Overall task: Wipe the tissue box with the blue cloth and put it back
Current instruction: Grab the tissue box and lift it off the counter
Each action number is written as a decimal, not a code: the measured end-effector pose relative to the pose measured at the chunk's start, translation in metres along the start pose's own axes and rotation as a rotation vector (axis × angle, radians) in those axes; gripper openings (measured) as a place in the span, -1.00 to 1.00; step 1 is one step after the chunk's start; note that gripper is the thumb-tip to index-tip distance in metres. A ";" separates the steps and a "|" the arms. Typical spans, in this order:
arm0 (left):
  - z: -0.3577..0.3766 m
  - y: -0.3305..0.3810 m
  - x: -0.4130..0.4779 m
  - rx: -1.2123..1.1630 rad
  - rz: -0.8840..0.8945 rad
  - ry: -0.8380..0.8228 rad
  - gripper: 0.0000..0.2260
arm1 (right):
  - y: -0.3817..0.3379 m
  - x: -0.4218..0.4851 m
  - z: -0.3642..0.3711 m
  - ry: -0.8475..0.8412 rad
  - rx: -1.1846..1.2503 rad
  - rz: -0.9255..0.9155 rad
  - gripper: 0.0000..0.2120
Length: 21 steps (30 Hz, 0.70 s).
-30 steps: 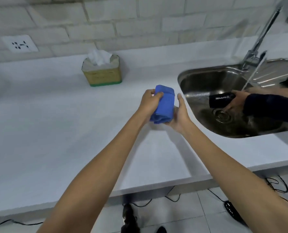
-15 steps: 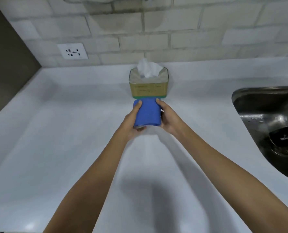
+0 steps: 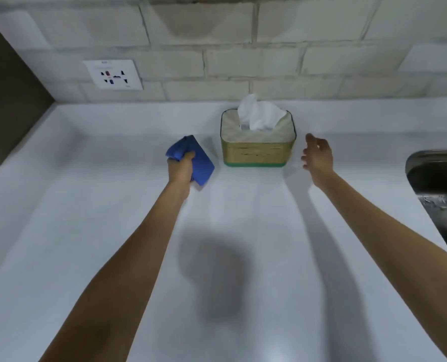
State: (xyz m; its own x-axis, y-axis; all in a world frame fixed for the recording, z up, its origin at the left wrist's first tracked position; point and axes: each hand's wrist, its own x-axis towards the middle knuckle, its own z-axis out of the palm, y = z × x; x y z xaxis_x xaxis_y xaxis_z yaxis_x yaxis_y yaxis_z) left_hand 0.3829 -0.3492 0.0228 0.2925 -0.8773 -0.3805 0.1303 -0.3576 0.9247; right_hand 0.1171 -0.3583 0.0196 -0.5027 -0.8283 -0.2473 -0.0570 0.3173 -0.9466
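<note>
The tissue box (image 3: 257, 150), yellow-tan with a green base and a white tissue sticking out of the top, stands upright on the white counter (image 3: 230, 257) near the back wall. My left hand (image 3: 180, 167) is just left of the box and grips the folded blue cloth (image 3: 200, 163), which hangs a little above the counter. My right hand (image 3: 317, 159) hovers just right of the box, fingers spread, holding nothing and not touching the box.
A steel sink (image 3: 439, 184) is set into the counter at the right edge. A white wall socket (image 3: 112, 74) sits on the brick wall at the back left. A dark side wall (image 3: 5, 95) bounds the counter at the left.
Both hands held the cloth together in front of the box; now the right hand has let go and moved right of the box, the left carried the cloth to its left.
</note>
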 end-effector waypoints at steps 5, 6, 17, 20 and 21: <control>0.030 0.012 0.031 0.101 0.066 -0.003 -0.61 | -0.004 0.020 0.014 0.009 -0.084 -0.095 -0.56; 0.037 0.012 0.034 0.126 0.065 -0.004 -0.61 | -0.003 0.021 0.016 0.020 -0.097 -0.108 -0.57; 0.051 0.007 0.012 0.137 0.073 -0.113 -0.67 | 0.006 -0.010 0.009 -0.070 -0.107 -0.148 -0.60; 0.038 0.002 -0.009 0.157 0.089 -0.128 -0.68 | 0.015 -0.031 -0.004 -0.117 -0.044 -0.162 -0.64; 0.033 0.000 -0.017 0.163 0.094 -0.131 -0.68 | 0.017 -0.039 -0.009 -0.133 -0.029 -0.164 -0.63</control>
State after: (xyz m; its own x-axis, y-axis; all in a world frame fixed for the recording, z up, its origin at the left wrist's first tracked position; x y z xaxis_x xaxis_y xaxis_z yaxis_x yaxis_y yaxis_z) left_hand 0.3463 -0.3451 0.0297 0.1690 -0.9394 -0.2983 -0.0496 -0.3103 0.9493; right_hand 0.1283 -0.3163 0.0150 -0.3662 -0.9232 -0.1170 -0.1548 0.1844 -0.9706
